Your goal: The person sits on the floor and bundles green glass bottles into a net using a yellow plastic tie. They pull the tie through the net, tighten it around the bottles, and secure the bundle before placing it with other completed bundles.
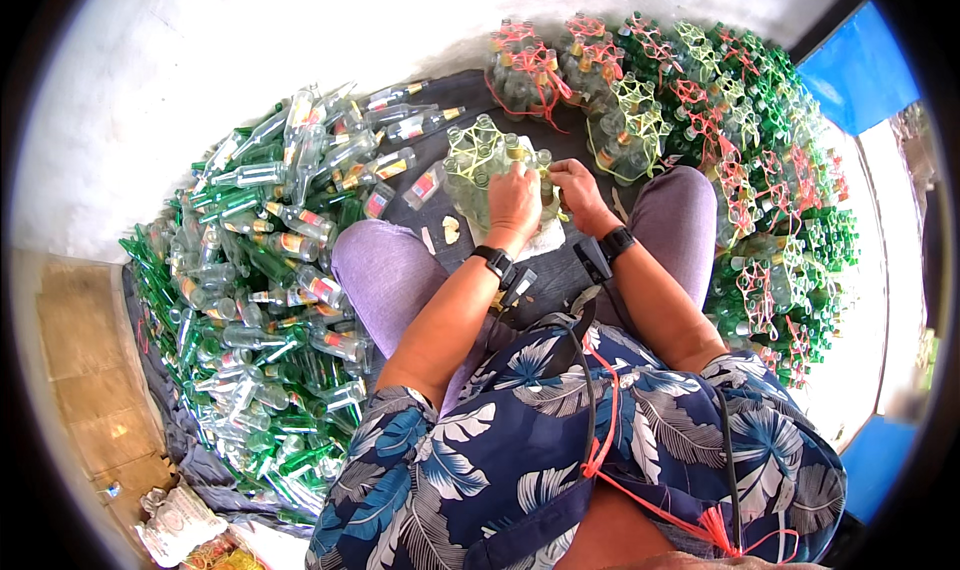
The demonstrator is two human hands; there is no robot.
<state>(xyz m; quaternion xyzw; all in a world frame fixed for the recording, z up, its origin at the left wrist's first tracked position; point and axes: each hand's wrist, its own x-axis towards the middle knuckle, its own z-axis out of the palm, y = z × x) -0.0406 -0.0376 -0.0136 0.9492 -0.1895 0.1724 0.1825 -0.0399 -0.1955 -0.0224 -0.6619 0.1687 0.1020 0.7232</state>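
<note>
Between my knees, a bundle of clear glass bottles (471,184) stands upright on a pale pad (541,246). Yellow-green plastic cord (470,156) crosses in a web around the bottle necks. At the near side of the bundle, my left hand (516,199) has its fingers bent down by the necks, gripping the cord; its fingertips are partly hidden. My right hand (583,195) is just to the right, with thumb and forefinger pinched on the cord beside a bottle neck. Both wrists wear black straps with small devices.
Loose clear and green bottles (300,240) lie heaped on my left. Several corded bundles of upright bottles (705,112) stand close together on the right and far side, tied with red or yellow-green cord. A dark sheet (491,97) covers the floor; a white wall (262,22) rises beyond.
</note>
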